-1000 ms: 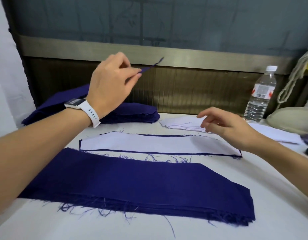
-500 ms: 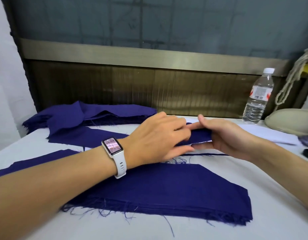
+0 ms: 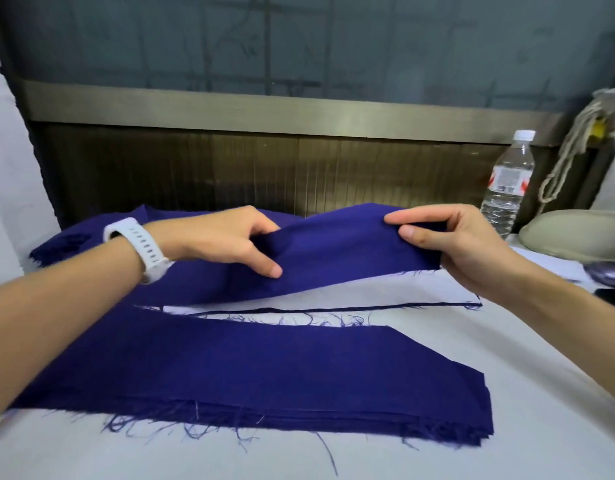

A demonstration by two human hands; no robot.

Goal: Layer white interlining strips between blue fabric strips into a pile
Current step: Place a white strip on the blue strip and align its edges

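Observation:
A blue fabric strip [image 3: 337, 251] is held stretched just above the table between both hands. My left hand [image 3: 226, 239] pinches its left part and my right hand [image 3: 451, 240] pinches its right end. Beneath it lies a white interlining strip [image 3: 385, 292] on top of a blue strip, only partly covered. A pile of blue fabric strips [image 3: 264, 375] with frayed edges lies nearer to me. More blue fabric [image 3: 67, 244] sits heaped at the back left, partly hidden by my left arm.
A water bottle [image 3: 508, 181] stands at the back right beside a beige rounded object [image 3: 572, 237] and a hanging rope [image 3: 572, 147]. A dark small object [image 3: 607, 271] lies at the right edge. A dark wall panel runs close behind the table [image 3: 507, 393].
Both hands have spread apart along the blue strip, pulling it out flat over the white interlining strip. A second ago my left hand was raised, pinching a thin blue scrap.

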